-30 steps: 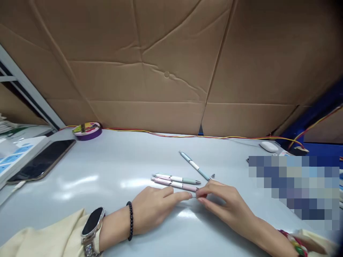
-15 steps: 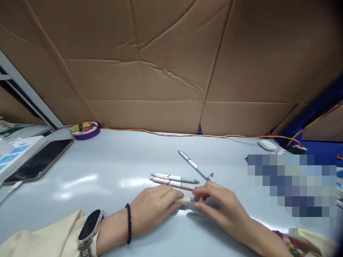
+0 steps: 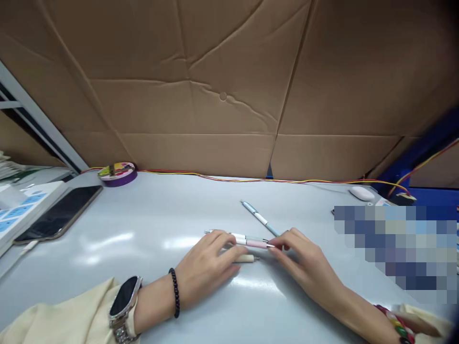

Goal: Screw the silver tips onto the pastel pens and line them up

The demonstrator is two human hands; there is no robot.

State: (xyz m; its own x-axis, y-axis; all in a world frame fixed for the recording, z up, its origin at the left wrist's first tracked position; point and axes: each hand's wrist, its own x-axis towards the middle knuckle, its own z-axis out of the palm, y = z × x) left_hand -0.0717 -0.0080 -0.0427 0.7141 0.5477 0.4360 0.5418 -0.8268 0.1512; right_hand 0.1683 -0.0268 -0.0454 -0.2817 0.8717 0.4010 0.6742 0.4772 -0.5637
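My left hand (image 3: 211, 263) has its fingers closed around the barrel of a white and pink pen (image 3: 256, 243). At the pen's metal tip, the thumb and forefinger of my right hand (image 3: 304, 260) are pinched together. A cream pen (image 3: 245, 258) lies partly beneath my left hand, its right end bare and narrow. Just behind the pink pen is a white and green pen (image 3: 239, 236), partly covered by my left fingers. Farther back, a light blue and white pen (image 3: 260, 218) lies at a slant, its lower end hidden by my right hand.
On the left, a black phone (image 3: 59, 215) with a cable leans by a white power strip (image 3: 21, 210). A purple round tape roll (image 3: 118, 175) sits at the back. Wires (image 3: 215, 178) run along the cardboard wall (image 3: 201, 110). A white mouse (image 3: 361, 193) is at back right.
The cream pen, earlier between both hands, now lies on the table under my left hand. Both hands have shifted to the pink pen, my right fingers now at its tip.
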